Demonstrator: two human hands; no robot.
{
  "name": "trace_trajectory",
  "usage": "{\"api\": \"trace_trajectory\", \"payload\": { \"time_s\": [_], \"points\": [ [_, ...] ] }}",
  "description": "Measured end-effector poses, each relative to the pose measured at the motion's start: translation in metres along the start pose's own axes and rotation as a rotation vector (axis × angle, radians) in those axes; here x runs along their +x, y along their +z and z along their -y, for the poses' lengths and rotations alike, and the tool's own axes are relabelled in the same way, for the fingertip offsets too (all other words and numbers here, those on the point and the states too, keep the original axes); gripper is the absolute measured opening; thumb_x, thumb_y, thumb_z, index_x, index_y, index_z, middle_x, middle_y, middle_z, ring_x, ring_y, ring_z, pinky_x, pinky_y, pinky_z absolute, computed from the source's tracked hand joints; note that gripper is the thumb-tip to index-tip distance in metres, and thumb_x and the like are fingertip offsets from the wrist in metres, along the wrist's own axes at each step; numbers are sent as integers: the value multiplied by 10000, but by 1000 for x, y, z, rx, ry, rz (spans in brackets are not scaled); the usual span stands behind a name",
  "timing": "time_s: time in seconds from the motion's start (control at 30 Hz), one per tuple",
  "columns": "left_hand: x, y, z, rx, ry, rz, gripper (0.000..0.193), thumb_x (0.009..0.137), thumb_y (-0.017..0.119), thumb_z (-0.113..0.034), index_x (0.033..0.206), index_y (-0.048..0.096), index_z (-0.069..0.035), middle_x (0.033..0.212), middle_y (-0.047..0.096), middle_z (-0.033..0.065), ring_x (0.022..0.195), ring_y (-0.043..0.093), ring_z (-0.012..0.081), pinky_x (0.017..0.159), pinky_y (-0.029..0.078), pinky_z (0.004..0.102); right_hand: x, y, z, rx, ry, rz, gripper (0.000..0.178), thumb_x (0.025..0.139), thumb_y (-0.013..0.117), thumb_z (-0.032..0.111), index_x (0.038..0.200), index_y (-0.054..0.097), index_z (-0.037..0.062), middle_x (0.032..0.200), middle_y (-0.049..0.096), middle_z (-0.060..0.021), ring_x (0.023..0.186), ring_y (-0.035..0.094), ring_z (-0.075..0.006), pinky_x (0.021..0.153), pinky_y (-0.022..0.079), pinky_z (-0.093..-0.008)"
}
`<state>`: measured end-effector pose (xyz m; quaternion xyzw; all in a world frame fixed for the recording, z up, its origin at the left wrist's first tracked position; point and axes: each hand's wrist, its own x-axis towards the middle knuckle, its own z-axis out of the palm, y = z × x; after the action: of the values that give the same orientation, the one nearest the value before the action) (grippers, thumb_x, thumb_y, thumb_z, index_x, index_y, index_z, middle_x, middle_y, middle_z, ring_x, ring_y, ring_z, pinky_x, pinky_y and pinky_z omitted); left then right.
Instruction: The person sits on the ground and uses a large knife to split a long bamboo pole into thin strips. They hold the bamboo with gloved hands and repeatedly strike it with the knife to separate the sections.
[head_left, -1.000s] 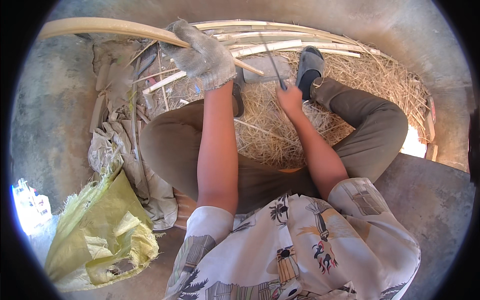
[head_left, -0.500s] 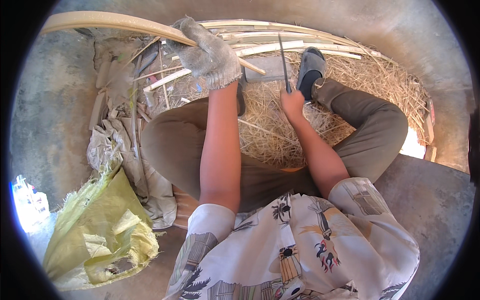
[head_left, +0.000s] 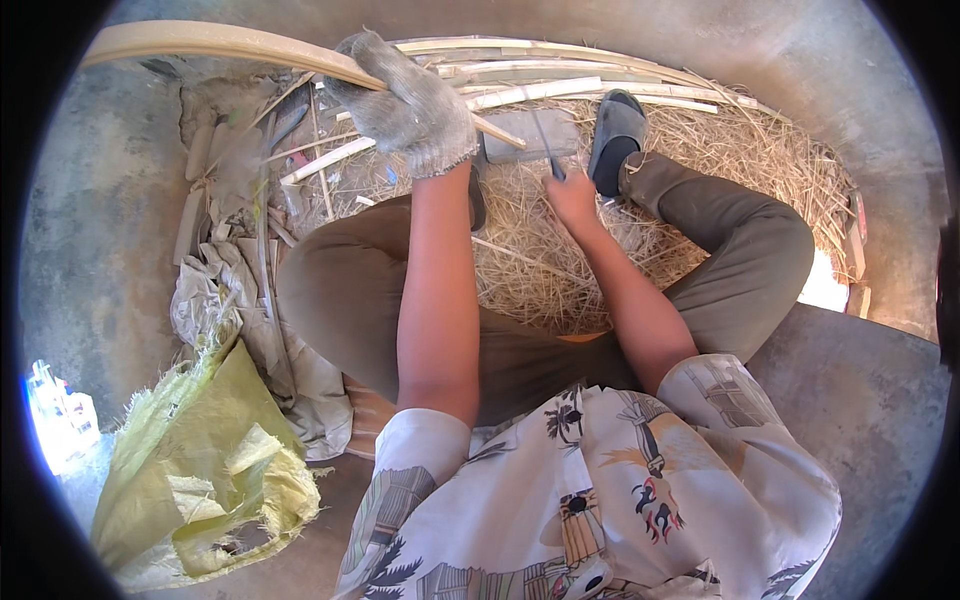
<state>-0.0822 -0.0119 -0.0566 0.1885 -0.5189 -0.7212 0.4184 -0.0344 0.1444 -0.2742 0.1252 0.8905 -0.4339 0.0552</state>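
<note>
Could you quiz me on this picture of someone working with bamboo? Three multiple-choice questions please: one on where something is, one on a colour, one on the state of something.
1. Where does the yellow-green woven sack lie?
A. On the person's left, near the lower edge
B. On the straw ahead
C. Over the right knee

2. What colour is the slipper?
A. Red
B. Grey
C. White

3. How is the left hand at this moment?
A. Bare and open
B. Gloved, closed on the long bamboo strip
C. Resting on the floor

Answers: 1 A, the sack sits at the lower left beside the crumpled cloth. 2 B, the slipper on the straw is grey. 3 B, a knitted glove wraps round the strip, while the bare right hand holds a thin blade.
</note>
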Motion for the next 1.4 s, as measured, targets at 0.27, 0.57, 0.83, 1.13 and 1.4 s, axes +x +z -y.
{"api": "trace_trajectory", "payload": {
  "time_s": [0.27,0.57,0.83,1.13,1.4],
  "points": [
    [7,5,2,262,-117,-89,609,999,479,-463,1368,411,17,1059,594,190,924,634,272,797,578,376,-5,41,-50,50,117,56,411,861,646,363,992,707,-22,972,702,-254,922,698,-367,792,522,-421],
    [4,-2,-1,221,-3,-19,556,1005,495,-419,1323,420,30,1085,586,161,949,607,230,793,524,331,12,5,1,-59,80,-47,391,831,654,335,939,705,-37,846,679,-280,851,700,-406,778,532,-485],
    [-11,14,-75,25,-44,-194,552,951,583,-416,1263,457,22,964,596,126,746,620,191,569,546,285,-8,30,-53,-194,274,126,381,815,647,317,948,696,-36,868,696,-256,879,694,-410,800,539,-468],
    [-10,-7,-114,9,251,-233,464,956,568,-382,1202,513,8,900,573,109,719,604,197,570,576,316,-21,-13,60,70,-436,-38,262,844,624,253,914,729,23,817,682,-252,817,679,-423,733,539,-486],
    [-28,-29,-193,-120,535,-238,307,961,557,-281,1081,564,1,652,469,-28,468,403,79,369,351,223,-40,-2,84,284,-194,3,237,860,623,247,885,692,23,793,666,-252,785,654,-438,718,535,-490]
  ]
}}
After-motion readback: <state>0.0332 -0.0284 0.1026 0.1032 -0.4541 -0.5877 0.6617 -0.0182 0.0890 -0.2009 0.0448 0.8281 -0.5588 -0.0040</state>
